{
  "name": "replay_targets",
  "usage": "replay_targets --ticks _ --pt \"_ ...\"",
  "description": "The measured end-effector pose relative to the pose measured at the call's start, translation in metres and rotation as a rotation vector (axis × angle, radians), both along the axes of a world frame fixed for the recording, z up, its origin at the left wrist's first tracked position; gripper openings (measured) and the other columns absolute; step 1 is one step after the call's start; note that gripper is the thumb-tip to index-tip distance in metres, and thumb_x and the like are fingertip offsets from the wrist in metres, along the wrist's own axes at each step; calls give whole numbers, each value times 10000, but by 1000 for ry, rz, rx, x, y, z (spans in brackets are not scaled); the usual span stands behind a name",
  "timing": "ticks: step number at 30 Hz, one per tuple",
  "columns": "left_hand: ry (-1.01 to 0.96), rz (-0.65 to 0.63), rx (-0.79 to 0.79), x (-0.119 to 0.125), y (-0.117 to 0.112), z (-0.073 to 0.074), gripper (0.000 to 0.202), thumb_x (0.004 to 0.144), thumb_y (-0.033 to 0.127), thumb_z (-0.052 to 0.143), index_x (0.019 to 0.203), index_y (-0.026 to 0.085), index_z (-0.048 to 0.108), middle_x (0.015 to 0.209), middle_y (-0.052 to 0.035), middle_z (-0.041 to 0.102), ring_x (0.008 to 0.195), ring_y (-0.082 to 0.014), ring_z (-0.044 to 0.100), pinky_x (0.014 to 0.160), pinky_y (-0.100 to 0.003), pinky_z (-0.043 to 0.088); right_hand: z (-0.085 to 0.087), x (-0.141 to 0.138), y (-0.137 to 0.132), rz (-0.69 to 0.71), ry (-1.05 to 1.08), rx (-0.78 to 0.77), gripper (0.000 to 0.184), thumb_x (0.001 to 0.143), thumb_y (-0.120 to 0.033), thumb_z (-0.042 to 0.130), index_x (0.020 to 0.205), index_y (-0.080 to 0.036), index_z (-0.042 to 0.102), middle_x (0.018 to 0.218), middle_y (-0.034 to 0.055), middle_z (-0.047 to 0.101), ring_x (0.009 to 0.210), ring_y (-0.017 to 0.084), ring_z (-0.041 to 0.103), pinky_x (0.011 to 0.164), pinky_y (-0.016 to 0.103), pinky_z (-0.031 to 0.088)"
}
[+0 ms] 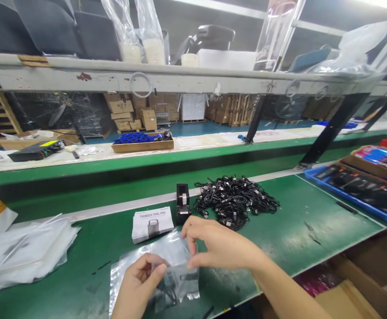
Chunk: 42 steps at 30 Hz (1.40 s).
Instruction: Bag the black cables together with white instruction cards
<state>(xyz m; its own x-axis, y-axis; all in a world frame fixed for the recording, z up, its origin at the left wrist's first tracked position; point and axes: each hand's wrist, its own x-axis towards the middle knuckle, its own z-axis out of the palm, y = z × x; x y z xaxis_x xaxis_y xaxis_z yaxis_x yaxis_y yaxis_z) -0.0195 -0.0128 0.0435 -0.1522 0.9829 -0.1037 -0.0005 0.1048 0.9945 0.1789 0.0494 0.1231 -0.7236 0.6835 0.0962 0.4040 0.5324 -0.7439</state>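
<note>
The clear bag [183, 283] lies between the two hands, directly above the near edge of the work surface. Dark, cord-like contents show through its lower part. The left hand [143, 277], at nine o'clock of the bag, has thumb and fingers together, clamped on its upper left edge. The right hand [210, 243], at one o'clock, has its thumb and fingertips at the upper right edge; whether they are pinched on the film or slightly apart cannot be told. Further flat plastic film [123, 261] lies under the hands.

The surface is a green bench [280, 248], scuffed and marked. A stack of printed booklets [152, 223] sits at eleven o'clock, with a black tape dispenser [182, 210] just beside it at twelve. A tangled heap of black cables [235, 199] lies at one o'clock. White plastic pouches [34, 257] lie at ten, and a blue tray [349, 195] of dark items stands well apart at two.

Beyond the bench, a cardboard tray [143, 145] with blue items rests on a ledge at eleven o'clock. An overhead shelf [193, 79] crosses at twelve; stacked cartons [122, 108] stand on the floor behind.
</note>
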Motion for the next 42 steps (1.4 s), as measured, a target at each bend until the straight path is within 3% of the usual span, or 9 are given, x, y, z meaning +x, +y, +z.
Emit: replay_targets --ticks 5,9,18,22,26,31,34,37,42 --pt "75 118 -34 2 4 -9 382 675 555 570 747 205 705 810 -35 710 763 -182 607 686 -231 463 -42 -5 -13 -287 259 -295 636 621 -256 732 1177 -245 423 871 -17 600 813 148 552 741 259 430" --pt "-101 160 -58 6 8 -15 403 641 550 611 861 220 685 828 -37 728 819 -195 636 695 -238 491 -63 -14 -15 -370 300 -360 113 717 -264 631 774 -167 629 717 1 622 676 136 550 632 235 426" --pt "3 3 -98 -13 10 -17 189 615 383 679 686 210 705 964 -59 714 969 -244 594 826 -281 453 -72 -2 -6 -289 344 -237 290 738 -65 473 775 -222 714 766 6 639 705 124 573 626 213 420" --pt "-345 40 -137 -3 8 -11 452 700 536 527 1035 242 602 1036 -64 687 951 -238 610 780 -328 476 -81 0 -5 -289 361 -213 350 681 7 424 708 -200 705 755 7 640 716 123 579 663 220 425" --pt "-152 45 -184 14 10 -17 531 575 490 692 1002 189 600 819 -46 721 734 -212 650 692 -297 483 -85 -1 -5 -258 380 -219 295 711 -25 428 718 -190 672 760 4 634 738 127 588 691 229 435" --pt "-163 79 -250 19 10 -25 380 577 472 694 800 172 624 641 -10 700 642 -200 647 634 -275 474 -84 -12 20 -601 319 -159 263 859 -234 353 1060 -206 520 1042 53 565 689 116 603 677 268 459" --pt "-167 112 -252 18 8 -21 379 571 469 702 799 179 614 621 11 688 608 -176 635 593 -242 462 -83 -25 48 -784 239 -94 233 824 -337 448 900 -169 591 1022 94 557 791 181 599 784 332 419" --pt "-165 135 -212 17 6 -15 368 567 459 708 777 174 607 611 14 677 611 -175 627 590 -240 462 -81 -37 67 -806 241 -141 231 774 -359 523 677 -162 595 822 70 605 752 204 614 729 320 434" --pt "-185 150 -207 13 5 -17 352 571 455 708 773 187 601 603 26 674 602 -168 627 560 -227 459 -85 -53 56 -802 352 -224 306 855 -386 384 836 -156 586 860 52 613 654 142 638 612 254 469"
